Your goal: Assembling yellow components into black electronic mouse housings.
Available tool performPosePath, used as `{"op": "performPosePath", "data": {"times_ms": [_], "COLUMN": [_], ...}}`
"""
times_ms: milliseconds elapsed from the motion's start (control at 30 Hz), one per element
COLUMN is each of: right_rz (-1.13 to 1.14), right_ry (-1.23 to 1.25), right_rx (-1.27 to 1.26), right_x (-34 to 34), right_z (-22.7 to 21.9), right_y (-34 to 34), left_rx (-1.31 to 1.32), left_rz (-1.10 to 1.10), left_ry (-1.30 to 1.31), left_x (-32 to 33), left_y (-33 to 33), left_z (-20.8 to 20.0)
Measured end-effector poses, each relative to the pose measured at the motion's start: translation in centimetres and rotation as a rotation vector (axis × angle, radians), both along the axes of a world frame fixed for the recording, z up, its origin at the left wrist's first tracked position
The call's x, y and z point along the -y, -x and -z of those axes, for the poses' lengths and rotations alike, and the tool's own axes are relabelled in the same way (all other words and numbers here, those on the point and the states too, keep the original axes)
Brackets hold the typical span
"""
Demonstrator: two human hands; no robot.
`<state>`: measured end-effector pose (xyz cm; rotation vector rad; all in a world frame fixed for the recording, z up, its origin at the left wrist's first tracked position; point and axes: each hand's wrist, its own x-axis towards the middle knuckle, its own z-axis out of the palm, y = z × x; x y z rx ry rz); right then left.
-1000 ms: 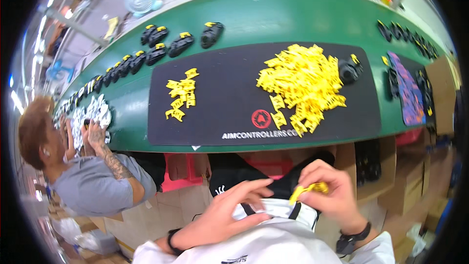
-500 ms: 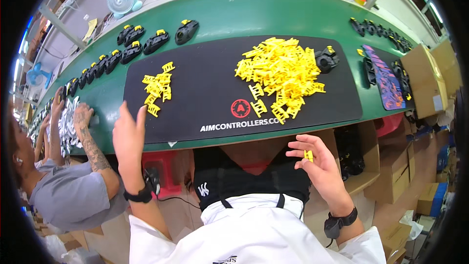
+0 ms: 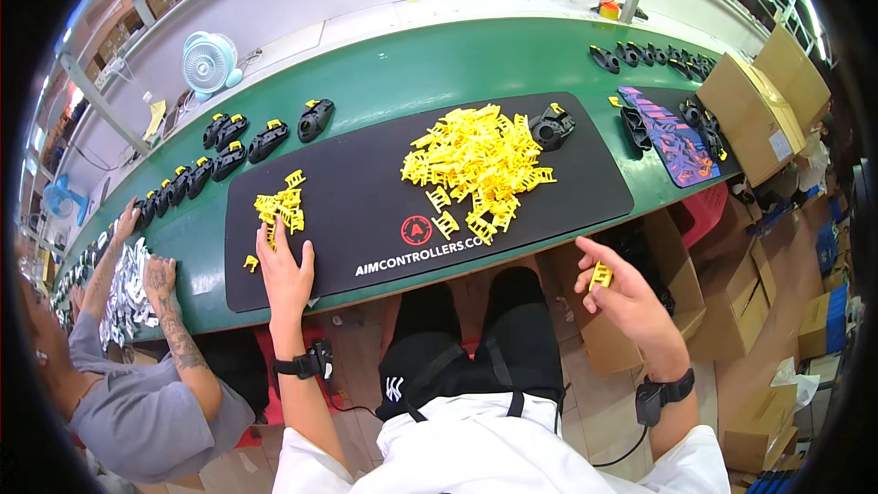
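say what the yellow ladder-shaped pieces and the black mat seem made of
Yellow ladder-shaped pieces: likely moulded plastic, smooth-looking, one solid colour, repeated shapes. Black rectangular mat with rounded corners: perhaps fabric or rubber, matte, no strong glare.

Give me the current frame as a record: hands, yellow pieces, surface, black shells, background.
left_hand: left hand open, fingers at small yellow pile; contact unclear
right_hand: right hand pinching yellow piece, off the table's near edge
main_stock: large yellow pile, right of the small one
surface: black mat on green table
shells: black shell beside large pile; shell row along mat's left
background: blue fan; co-worker at left
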<state>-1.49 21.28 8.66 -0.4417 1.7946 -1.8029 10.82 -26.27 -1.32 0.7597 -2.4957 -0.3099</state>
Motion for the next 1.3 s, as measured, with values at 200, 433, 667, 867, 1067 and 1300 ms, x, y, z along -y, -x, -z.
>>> {"op": "performPosePath", "data": {"times_ms": [200, 433, 667, 867, 1067, 1300], "right_rz": [0.051, 0.485, 0.452, 0.538, 0.574, 0.414], "right_ry": [-0.263, -0.865, -1.106, -0.967, -0.667, -0.054], "right_rx": [-0.205, -0.861, -0.814, -0.847, -0.625, -0.351], "right_x": [0.9, 6.9, 12.2, 8.0, 3.8, 4.8], "right_z": [-2.8, 1.5, 4.0, 5.9, 1.5, -3.9], "right_y": [7.8, 23.4, 24.8, 28.9, 25.6, 16.8], "left_rx": [-0.055, -0.050, -0.058, -0.167, -0.123, -0.362], "left_rz": [0.070, 0.706, 0.684, 0.659, 0.611, 0.584], "left_ry": [0.205, 0.012, 0.053, -0.088, 0.019, 0.015], "left_x": [-5.5, -21.0, -21.9, -20.8, -19.9, -18.5], "left_y": [1.6, 13.9, 19.4, 17.8, 16.8, 17.6], "left_z": [-7.7, -6.2, -1.6, -3.3, -2.4, -2.9]}}
